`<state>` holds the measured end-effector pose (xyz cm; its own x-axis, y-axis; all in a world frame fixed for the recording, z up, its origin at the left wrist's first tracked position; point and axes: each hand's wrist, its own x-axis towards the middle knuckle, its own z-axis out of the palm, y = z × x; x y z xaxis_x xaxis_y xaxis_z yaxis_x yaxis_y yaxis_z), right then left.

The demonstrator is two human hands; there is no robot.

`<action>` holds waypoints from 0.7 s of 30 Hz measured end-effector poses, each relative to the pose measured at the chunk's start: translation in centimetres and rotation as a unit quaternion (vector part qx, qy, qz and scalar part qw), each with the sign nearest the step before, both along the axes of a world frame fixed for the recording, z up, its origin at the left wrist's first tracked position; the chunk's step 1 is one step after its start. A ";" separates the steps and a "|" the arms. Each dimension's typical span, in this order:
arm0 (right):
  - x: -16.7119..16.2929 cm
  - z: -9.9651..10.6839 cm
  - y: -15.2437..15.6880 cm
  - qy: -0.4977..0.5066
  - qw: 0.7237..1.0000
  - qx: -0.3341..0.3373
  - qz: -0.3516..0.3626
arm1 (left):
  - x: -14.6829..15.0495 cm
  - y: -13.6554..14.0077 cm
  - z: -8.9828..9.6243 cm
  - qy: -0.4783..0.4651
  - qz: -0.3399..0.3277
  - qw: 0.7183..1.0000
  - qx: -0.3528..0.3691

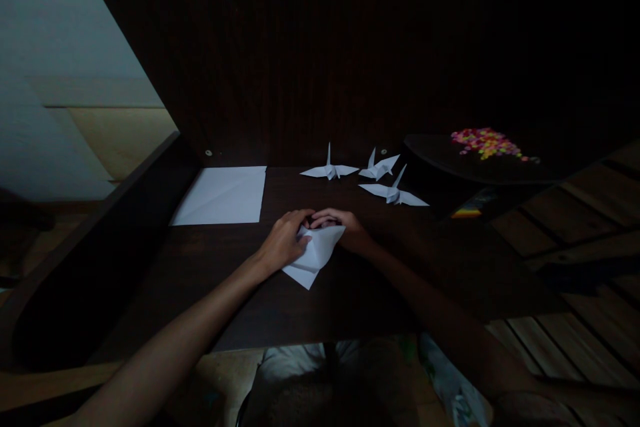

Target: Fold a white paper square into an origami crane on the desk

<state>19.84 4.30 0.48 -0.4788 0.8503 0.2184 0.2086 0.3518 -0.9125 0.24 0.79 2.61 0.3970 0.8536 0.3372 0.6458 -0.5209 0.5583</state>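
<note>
A partly folded sheet of white paper (316, 250) lies between my hands on the dark desk, one flap raised and a pointed corner toward me. My left hand (289, 240) grips its left side, the thumb on top of the paper. At the far edge of the paper is my right hand (343, 223), its fingers curled and meeting the left fingertips; part of it is hidden behind the raised flap. Beyond my hands stand three white paper cranes: one (330, 171) in the middle, another (380, 167) to its right, and a third (394, 195) nearer to me.
A flat stack or sheet of white paper (223, 195) rests at the desk's back left. On a raised shelf (435, 153) at the right is a pile of small colourful pieces (487, 143). A dark panel (280, 53) closes the back, and a side board (100, 247) borders the left.
</note>
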 end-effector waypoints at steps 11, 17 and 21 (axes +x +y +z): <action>0.7 1.5 0.0 -0.033 0.996 -0.064 0.046 | 0.1 0.5 -0.5 -0.009 0.020 1.000 0.005; 1.1 1.8 -0.5 -0.086 0.994 -0.012 0.071 | 0.2 0.7 -0.4 -0.004 0.036 0.999 -0.028; 1.1 1.8 -0.5 -0.118 0.989 0.069 0.060 | 0.3 0.9 -0.4 0.002 0.048 0.998 -0.048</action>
